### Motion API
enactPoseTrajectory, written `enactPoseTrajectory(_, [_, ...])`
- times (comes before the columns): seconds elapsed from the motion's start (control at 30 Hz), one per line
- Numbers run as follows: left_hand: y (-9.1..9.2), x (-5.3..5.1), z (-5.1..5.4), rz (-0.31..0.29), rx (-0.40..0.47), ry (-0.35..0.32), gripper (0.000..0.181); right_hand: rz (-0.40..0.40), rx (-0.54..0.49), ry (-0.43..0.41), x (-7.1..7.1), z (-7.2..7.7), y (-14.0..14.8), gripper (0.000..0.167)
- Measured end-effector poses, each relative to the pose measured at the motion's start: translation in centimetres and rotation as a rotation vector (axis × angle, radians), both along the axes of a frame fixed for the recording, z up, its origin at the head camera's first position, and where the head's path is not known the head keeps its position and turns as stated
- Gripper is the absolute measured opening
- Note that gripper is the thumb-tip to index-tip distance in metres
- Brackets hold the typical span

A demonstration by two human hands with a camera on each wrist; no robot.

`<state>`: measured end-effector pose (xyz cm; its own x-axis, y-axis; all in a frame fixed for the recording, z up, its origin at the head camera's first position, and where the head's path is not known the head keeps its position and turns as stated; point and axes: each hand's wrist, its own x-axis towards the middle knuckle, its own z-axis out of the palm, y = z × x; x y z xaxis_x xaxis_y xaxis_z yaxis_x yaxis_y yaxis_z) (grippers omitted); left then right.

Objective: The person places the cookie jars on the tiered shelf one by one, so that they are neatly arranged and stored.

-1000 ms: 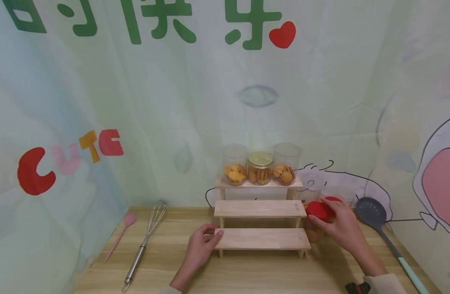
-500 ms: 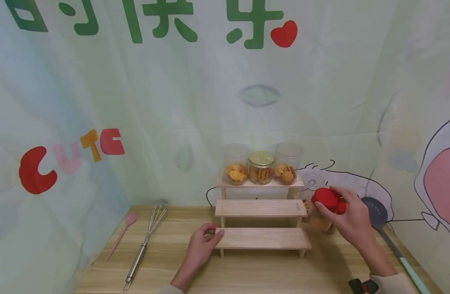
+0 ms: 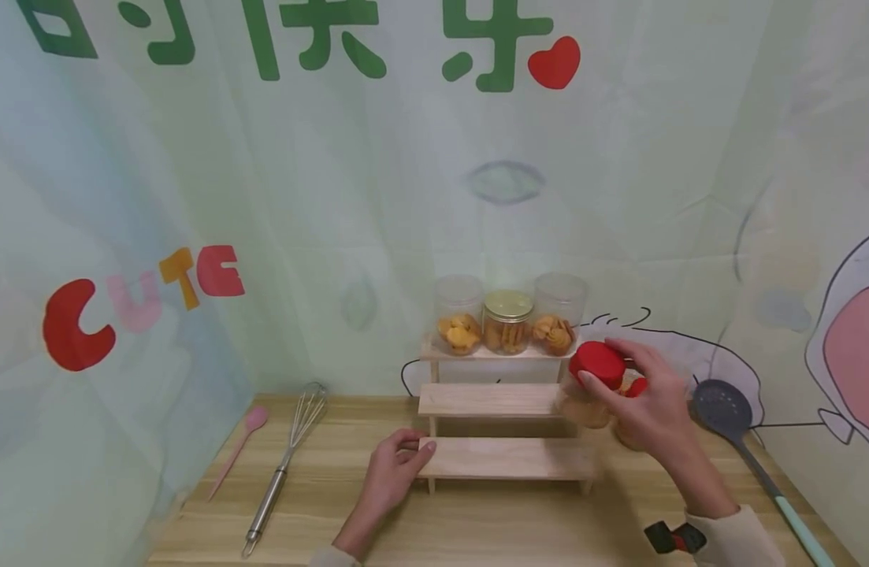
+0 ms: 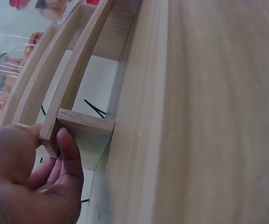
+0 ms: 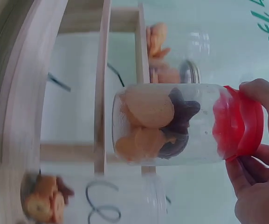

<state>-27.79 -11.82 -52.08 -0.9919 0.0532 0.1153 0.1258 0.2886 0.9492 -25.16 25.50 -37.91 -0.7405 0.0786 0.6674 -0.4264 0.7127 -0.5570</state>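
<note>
The left hand (image 3: 393,472) is pinching the rack (image 3: 505,458); the right hand (image 3: 657,409) is gripping a jar (image 5: 171,123).
One spoon (image 3: 255,419) and one whisk (image 3: 274,487) are lying on the tabletop (image 3: 349,457). The left forearm is slanting in from below, thumb and fingers closing on the lowest of three shelves at its left end. Three jars are standing on the top shelf. The right forearm is slanting in from the lower right, fingers curling round one red lid (image 3: 597,362); its jar is sitting nearly upright by the middle shelf's right end, contact unclear. At least one more jar is standing beyond, partly hidden; one skimmer (image 3: 722,405) is lying rightmost.
</note>
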Motion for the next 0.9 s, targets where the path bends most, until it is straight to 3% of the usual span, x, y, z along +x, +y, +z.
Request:
enactPoseTrajectory(0.27, [0.1,0.2,-0.1,-0.014,0.083,-0.011,0.044,0.086,-0.021,-0.073,-1.8,0.1,-4.2,0.065])
enactPoseTrajectory(0.53, [0.1,0.2,-0.2,-0.011,0.092,-0.018,0.042,0.184,-0.030,-0.065,-3.8,0.0,-8.0,0.064])
enactPoseTrajectory(0.9, [0.1,0.1,-0.1,-0.006,0.090,-0.029,0.041,0.258,-0.062,-0.086,-5.4,0.5,-10.9,0.063])
